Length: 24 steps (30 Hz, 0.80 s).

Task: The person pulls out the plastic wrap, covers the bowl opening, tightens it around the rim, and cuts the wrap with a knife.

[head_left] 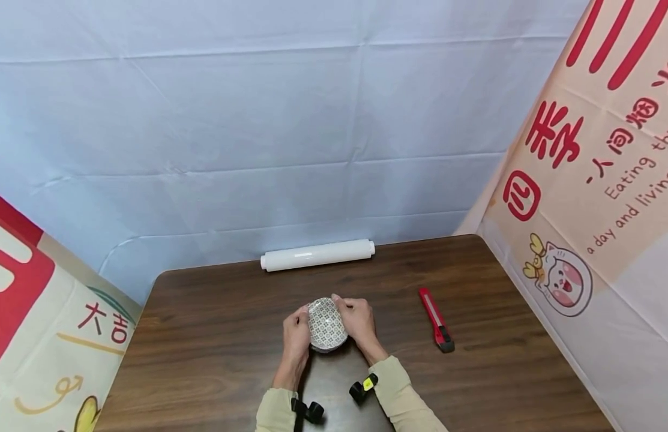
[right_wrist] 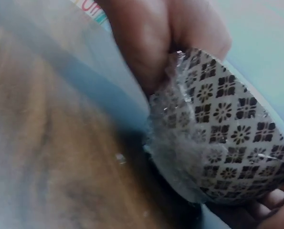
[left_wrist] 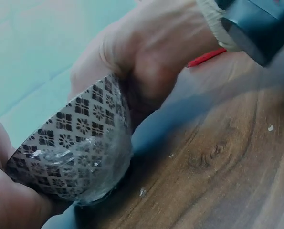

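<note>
A small bowl point(head_left: 327, 324) with a dark floral and lattice pattern is held between both hands near the table's front. Clear plastic film clings in wrinkles round its lower outside, as the patterned bowl point(left_wrist: 79, 143) in the left wrist view and the bowl point(right_wrist: 227, 124) in the right wrist view show. My left hand point(head_left: 296, 336) grips the left side, thumb by the rim. On the opposite side my right hand point(head_left: 359, 321) pinches the rim with thumb and fingers. Some fingertips are hidden behind or under the bowl.
A white roll point(head_left: 317, 255), seemingly of plastic film, lies along the table's back edge. To the right of the hands is a red utility knife point(head_left: 436, 318). The brown wooden table point(head_left: 215, 336) has tiny white specks on it. Printed cloths hang at both sides.
</note>
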Available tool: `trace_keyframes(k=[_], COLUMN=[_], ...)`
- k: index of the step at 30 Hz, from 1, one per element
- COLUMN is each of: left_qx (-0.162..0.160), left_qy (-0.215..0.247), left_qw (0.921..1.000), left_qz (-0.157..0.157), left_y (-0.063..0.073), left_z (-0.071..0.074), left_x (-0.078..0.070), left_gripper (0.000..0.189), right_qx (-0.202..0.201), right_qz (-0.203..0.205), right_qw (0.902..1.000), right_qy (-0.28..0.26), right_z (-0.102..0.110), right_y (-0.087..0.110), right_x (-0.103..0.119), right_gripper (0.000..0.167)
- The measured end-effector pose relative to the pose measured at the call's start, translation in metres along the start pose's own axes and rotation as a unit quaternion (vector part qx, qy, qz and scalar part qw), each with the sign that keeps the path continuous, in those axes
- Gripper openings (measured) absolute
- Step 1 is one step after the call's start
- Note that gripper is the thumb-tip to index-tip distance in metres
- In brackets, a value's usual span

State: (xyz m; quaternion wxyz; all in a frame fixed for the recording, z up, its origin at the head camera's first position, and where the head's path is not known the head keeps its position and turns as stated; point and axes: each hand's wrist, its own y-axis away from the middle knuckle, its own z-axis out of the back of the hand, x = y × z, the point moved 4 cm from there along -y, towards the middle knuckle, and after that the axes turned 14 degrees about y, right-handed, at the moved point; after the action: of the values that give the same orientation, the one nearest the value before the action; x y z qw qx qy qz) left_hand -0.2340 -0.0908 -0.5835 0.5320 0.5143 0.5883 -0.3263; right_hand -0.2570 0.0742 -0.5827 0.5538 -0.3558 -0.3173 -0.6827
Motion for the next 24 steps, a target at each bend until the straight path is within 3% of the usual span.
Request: trace_keyframes(k=[4,7,13,17,21,24], left_qx=[-0.033,-0.060,-0.096,-0.077,-0.063,-0.041], left_qy=[-0.028,-0.039,0.011,0.034,-0.002,-0.040], left_qw=[0.9989,0.9969,0.9937,0.9957,0.9978,0.9979], left_qz=[-0.019,-0.031,-0.058,-0.039,-0.024,-0.030], left_y=[0.006,0.012,0.022,0.031,0.039,0.032], left_z=[-0.003,-0.004,0.000,0.003,0.005,0.004], left_x=[-0.003,-0.003,0.000,0.002,0.001,-0.003], left_gripper=[0.035,0.035,0.038,0.042,0.042,0.044], right_qx=[0.034,0.031,0.034,0.031,0.029,0.023], right_qz=[-0.023,-0.045,-0.061,-0.053,-0.032,-0.024], right_qw=[0.9967,0.9924,0.9788,0.9825,0.9907,0.9931], right_qy=[-0.069,-0.110,-0.193,-0.176,-0.129,-0.112], right_z=[0.000,0.002,0.001,0.001,0.003,0.003], right_y=[-0.002,0.002,0.022,0.043,0.049,0.044], right_x=[-0.004,-0.009,-0.018,-0.016,-0.014,-0.013], right_gripper=[0.055,0.056,0.045,0.046,0.043,0.043])
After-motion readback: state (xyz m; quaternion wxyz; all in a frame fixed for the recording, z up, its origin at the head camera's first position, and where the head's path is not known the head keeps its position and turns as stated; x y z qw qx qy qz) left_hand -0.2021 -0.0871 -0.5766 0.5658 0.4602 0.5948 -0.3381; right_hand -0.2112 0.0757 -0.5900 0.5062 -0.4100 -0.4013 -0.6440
